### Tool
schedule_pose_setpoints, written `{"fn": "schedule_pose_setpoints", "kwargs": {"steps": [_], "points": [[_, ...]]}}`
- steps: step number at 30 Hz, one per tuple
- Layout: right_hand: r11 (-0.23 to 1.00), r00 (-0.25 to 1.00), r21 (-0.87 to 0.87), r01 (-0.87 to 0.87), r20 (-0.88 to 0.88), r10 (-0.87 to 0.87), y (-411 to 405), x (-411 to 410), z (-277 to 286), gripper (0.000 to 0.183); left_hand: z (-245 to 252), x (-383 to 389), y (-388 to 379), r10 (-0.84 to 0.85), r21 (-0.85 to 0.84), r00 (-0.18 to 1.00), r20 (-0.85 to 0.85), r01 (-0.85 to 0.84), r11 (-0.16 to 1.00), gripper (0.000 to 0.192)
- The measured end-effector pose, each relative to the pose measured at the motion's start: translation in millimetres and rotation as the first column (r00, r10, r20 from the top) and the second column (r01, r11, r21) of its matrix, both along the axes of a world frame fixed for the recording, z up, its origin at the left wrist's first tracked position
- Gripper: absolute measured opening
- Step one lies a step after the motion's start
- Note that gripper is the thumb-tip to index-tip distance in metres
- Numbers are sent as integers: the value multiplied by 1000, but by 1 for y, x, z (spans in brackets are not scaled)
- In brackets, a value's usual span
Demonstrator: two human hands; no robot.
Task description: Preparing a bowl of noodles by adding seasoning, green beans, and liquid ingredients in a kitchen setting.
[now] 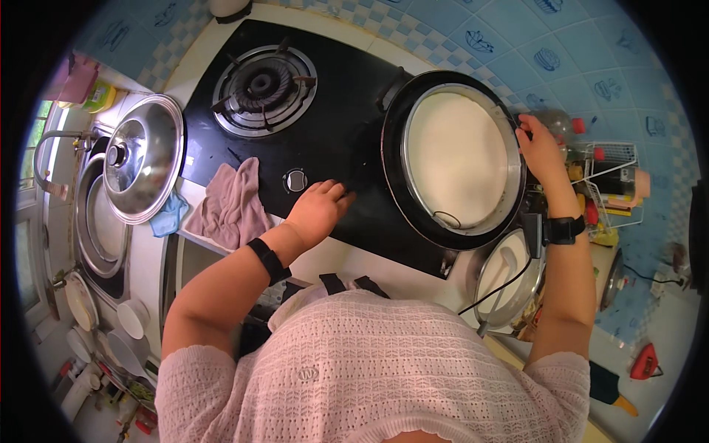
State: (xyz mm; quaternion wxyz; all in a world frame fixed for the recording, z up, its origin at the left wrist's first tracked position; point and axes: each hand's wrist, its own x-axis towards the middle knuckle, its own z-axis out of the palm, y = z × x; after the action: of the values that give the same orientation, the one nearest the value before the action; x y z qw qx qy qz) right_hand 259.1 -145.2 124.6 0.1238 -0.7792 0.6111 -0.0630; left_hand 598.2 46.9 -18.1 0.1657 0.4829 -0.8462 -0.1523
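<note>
A round metal pan (510, 191) with a smooth off-white layer (460, 160) inside sits in a black wok (394, 194) on the hob's right side. My right hand (536, 145) is at the far right of its rim, with thumb and finger pinched on what looks like a thin wire handle. Another wire loop (446, 219) lies over the pan's near edge. At the front of the black glass gas hob (363, 149), my left hand (321, 210) rests palm down, fingers curled. Whatever is under those fingers is hidden. Left of it is a control knob (295, 180).
A bare gas burner (263, 86) stands at back left. Beside it are a domed steel lid (144, 160), a pink cloth (232, 205) and a sink (102, 232). A steel bowl of whitish liquid with a ladle (507, 271) sits near my right forearm; bottles crowd a wire rack (615, 149).
</note>
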Motion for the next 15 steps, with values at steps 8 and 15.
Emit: {"fn": "schedule_pose_setpoints", "kwargs": {"steps": [8, 15], "points": [[964, 981, -210, -162, -136, 136, -22, -6, -21, 36, 96, -11, -12, -48, 168, 953, -300, 103, 980, 37], [965, 978, -181, -192, -119, 172, -26, -3, -28, 26, 138, -50, -27, 185, 718, 706, -684, 606, 341, 43]]}}
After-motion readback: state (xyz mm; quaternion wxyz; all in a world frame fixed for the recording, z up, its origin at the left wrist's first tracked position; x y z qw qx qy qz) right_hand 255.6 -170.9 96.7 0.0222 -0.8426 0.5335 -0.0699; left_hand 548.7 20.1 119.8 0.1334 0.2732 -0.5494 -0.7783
